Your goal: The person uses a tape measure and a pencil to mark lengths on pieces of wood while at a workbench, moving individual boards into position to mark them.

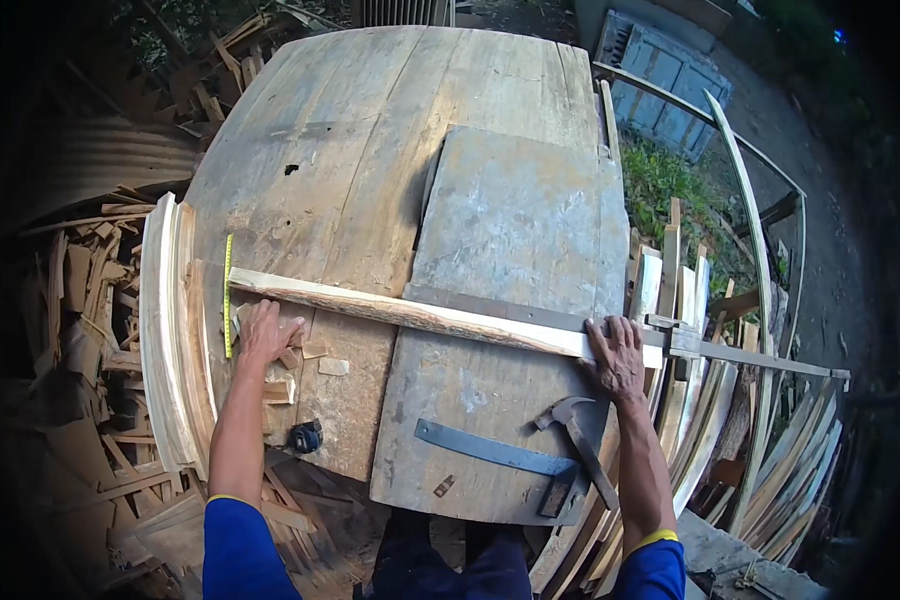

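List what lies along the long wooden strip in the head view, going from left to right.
Yellow tape measure → left hand → wooden strip → grey board under it → right hand → metal bar past the table edge.

Two hands [266, 332], one long wooden strip [410, 314], one hammer [582, 440], one tape measure [228, 296], one steel square [510, 458].
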A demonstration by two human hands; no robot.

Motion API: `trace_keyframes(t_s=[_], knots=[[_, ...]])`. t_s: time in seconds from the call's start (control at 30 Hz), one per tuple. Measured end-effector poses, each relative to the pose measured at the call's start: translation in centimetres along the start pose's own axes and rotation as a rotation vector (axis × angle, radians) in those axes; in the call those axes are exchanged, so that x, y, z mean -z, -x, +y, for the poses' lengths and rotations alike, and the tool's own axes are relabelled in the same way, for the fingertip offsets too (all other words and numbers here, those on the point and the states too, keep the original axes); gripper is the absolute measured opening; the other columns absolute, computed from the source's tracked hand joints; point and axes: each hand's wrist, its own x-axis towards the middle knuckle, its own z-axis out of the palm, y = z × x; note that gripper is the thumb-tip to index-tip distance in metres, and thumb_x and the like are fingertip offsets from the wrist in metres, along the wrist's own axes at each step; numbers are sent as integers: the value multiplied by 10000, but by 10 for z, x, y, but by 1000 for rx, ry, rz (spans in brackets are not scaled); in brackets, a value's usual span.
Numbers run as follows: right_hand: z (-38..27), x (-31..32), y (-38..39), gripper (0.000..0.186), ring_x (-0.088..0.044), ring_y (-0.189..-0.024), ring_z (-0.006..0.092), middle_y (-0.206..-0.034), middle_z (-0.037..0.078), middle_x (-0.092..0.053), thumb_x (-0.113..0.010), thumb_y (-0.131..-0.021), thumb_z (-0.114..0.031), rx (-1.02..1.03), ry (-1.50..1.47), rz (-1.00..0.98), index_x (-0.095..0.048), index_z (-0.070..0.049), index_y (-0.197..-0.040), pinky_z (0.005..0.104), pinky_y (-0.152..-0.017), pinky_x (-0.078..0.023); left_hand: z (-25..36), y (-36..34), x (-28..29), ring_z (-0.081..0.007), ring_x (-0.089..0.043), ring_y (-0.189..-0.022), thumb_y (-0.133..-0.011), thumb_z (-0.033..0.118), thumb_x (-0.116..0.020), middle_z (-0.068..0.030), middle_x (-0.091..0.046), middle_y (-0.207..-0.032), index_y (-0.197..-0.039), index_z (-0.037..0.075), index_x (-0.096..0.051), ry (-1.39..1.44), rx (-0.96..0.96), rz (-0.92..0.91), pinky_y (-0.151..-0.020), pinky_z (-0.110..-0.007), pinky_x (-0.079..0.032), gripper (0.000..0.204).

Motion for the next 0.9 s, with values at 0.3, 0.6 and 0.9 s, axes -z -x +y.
trace_keyframes(t_s=[0.3,0.6,0.9], knots=[[12,5,19,760,-399,-1394,353,-1427,170,-462,-715,-844,-548,-75,-22,15,-498,-247,-1507,535,-1232,-235,57,-4,-10,-398,-586,-1185,-958,415,-639,-205,-566,-1269,-1236,11,-633,-169,0,21,-997,-557,-468,491],[12,-9,19,774,-392,-1386,371,-1436,187,-449,-685,-848,-567,-65,-19,93,-489,-228,-1516,539,-1226,-230,54,12,-11,-379,-576,-1238,-962,367,-615,-199,-593,-1299,-1389,91,-575,-224,-31,165,-986,-573,-458,510],[0,-7,24,641,-390,-1453,370,-1531,208,-442,-606,-933,-531,-120,-59,145,-493,-263,-1504,522,-1234,-240,317,91,-9,-337,-551,-1176,-793,232,-807,-135,-584,-1229,-1297,75,-609,194,-1014,279,-994,-493,-436,564]])
